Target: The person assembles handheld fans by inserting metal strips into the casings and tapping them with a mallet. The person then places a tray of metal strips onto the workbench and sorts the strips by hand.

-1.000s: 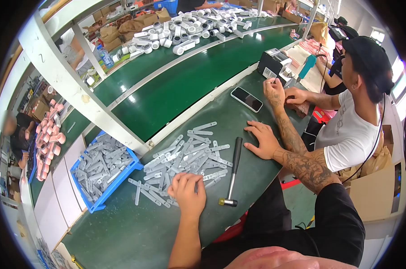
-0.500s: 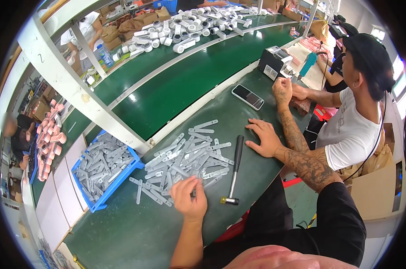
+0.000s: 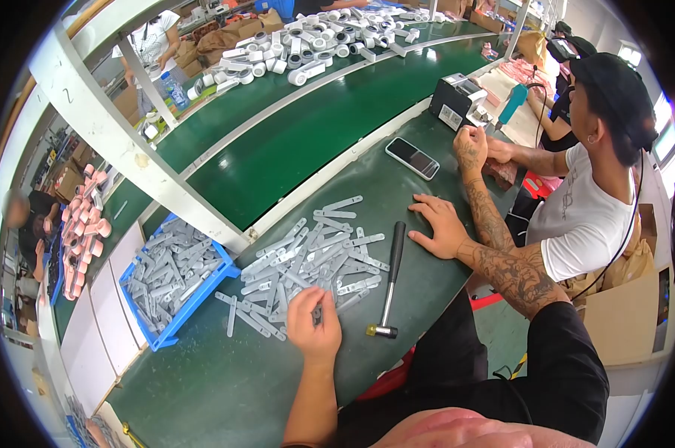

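My left hand is at the near edge of a pile of grey plastic strips, its fingers curled in and the thumb close to them. Whatever it may hold is hidden by the fingers. Flat on the green tabletop rests my right hand, fingers spread, holding nothing. Between the two hands lies a hammer with a black grip, a metal shaft and a yellow-and-black head. To the left, a blue tray is filled with similar grey strips.
A phone lies beyond my right hand. A co-worker sits at my right beside a black machine. A white post rises behind the tray. White parts are heaped across the green belt; pink parts lie far left.
My left hand has shifted slightly up and left, and its fingers are curled in more. My right hand stays flat in almost the same place. The hammer has not visibly moved.
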Motion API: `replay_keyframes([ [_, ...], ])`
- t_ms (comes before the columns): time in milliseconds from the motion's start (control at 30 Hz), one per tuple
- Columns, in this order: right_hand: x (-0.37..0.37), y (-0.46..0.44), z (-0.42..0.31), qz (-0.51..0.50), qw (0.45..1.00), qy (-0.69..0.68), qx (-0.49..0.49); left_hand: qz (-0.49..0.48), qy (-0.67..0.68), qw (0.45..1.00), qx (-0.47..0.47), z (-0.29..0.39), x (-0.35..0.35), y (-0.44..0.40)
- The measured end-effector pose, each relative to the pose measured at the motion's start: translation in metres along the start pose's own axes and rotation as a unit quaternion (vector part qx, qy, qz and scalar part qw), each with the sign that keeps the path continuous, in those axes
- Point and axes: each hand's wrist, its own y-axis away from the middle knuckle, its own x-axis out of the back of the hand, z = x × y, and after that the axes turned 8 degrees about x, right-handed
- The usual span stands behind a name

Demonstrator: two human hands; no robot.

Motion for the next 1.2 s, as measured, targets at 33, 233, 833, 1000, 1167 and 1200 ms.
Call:
replay_keyframes([
  [33,0.0,-0.0002,0.0,-0.001,1.0,0.002,0.0,-0.001,0.005,1.0,0.014,-0.0001,-0.0001,0.0002],
  [233,-0.0012,0.0004,0.0005,0.001,1.0,-0.001,0.0,0.004,0.008,1.0,0.011,-0.0016,0.0007,0.0014],
  [833,0.0007,-0.0008,-0.0002,0.008,1.0,0.0,0.001,-0.021,0.053,0.997,0.049,-0.002,0.0003,0.0071],
  [1000,0.0007,0.0001,-0.0013,0.005,1.0,-0.002,-0.002,-0.007,0.028,1.0,0.002,-0.0033,0.0008,0.002],
  [1167,-0.0005,0.0001,0.0001,0.004,1.0,0.002,0.0,-0.01,0.026,1.0,0.003,-0.0016,0.0019,0.0016],
  [1200,-0.0006,0.0003,0.0004,0.003,1.0,0.002,0.0,-0.006,0.028,1.0,0.013,-0.0034,0.0012,0.0026],
])
